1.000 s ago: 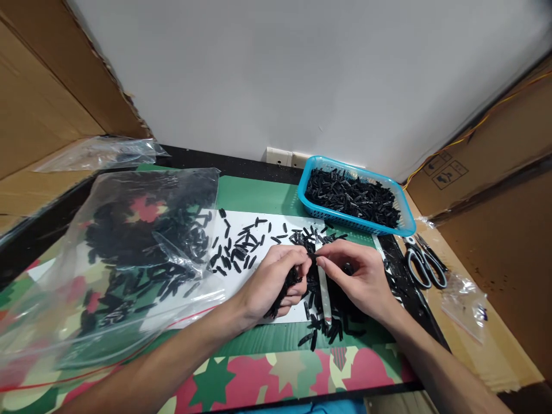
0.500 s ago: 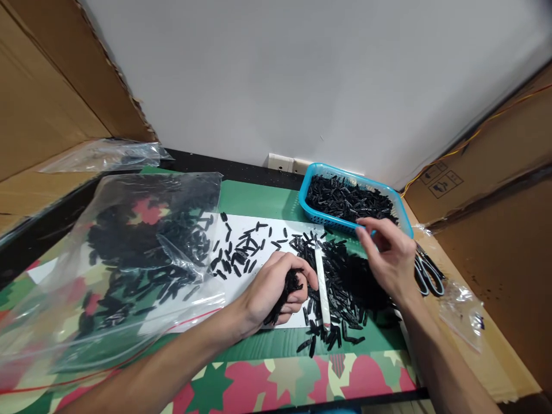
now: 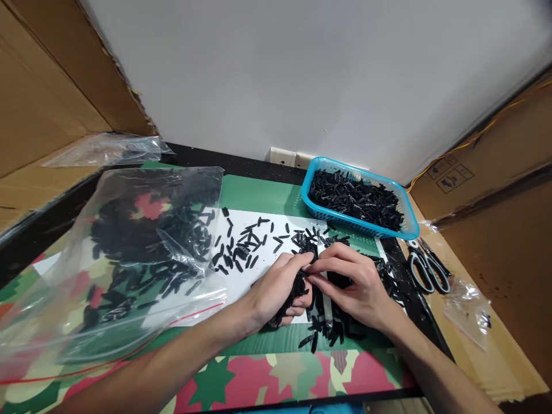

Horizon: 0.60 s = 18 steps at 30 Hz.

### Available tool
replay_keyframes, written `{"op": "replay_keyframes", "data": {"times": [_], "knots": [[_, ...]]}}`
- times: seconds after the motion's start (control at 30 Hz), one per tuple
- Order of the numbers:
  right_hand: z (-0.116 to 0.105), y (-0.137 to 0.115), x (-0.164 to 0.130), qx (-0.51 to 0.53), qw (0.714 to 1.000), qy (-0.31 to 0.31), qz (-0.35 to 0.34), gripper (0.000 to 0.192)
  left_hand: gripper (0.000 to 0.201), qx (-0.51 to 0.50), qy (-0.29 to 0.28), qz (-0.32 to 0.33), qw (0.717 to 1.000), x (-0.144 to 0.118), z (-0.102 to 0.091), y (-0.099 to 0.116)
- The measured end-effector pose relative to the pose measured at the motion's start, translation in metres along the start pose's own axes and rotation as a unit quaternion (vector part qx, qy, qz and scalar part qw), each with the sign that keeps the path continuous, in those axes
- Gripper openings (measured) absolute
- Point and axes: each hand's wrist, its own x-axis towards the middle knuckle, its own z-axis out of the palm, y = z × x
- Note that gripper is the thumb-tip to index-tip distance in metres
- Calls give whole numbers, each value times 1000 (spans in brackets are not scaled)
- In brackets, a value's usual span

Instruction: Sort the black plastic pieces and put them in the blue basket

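My left hand (image 3: 276, 290) is curled around a handful of small black plastic pieces (image 3: 297, 287) just above the white sheet (image 3: 259, 270). My right hand (image 3: 351, 284) meets it from the right, thumb and forefinger pinching one black piece at the left hand's fingertips. A white stick (image 3: 325, 299) lies under my right hand among a heap of loose black pieces (image 3: 328, 333). More black pieces (image 3: 241, 250) are scattered over the sheet. A blue basket (image 3: 407, 215) full of black pieces stands at the back right.
A large clear plastic bag (image 3: 129, 253) with black pieces lies at the left. Scissors (image 3: 426, 267) and a small clear bag (image 3: 468, 310) lie at the right on cardboard. A green mat (image 3: 259, 195) and a camouflage-pattern cloth (image 3: 267, 379) cover the table. Cardboard walls stand on both sides.
My right hand came back from the blue basket to my left hand's fingertips and now pinches a black piece there. The left hand stayed put with its handful.
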Motion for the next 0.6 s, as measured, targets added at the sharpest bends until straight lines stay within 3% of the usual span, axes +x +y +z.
{"op": "replay_keyframes", "data": {"times": [0.17, 0.33, 0.6], "knots": [[-1, -1, 0, -5, 1000, 26, -4, 12, 60, -7, -9, -15, 1000, 0, -2, 3], [-8, -3, 3, 20, 997, 51, 59, 8, 46, -25, -11, 22, 999, -3, -2, 7], [-7, 1, 3, 128, 977, 35, 167, 11, 32, -69, -28, 48, 996, -3, -5, 7]]}}
